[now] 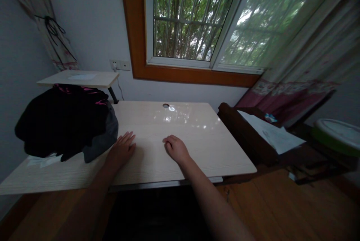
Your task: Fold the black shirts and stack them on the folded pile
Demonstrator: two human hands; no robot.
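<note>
My left hand [122, 148] lies palm down on the pale wood-grain desk [149, 121], its fingers stretched out. Close beside it on the left is a heap of black clothes [64, 121] with pink markings and a grey cloth part [101, 141] at its right edge. My right hand [177, 148] rests on the middle of the desk, its fingers curled in and the thumb against them. Nothing shows in that hand; the underside of its fingers is hidden. The two hands are apart.
A small raised shelf [78, 78] with a white paper stands behind the clothes. White papers [45, 159] stick out beneath them. Right of the desk is a dark brown piece of furniture [247, 136] bearing a white sheet [270, 130]. A window [194, 20] is behind.
</note>
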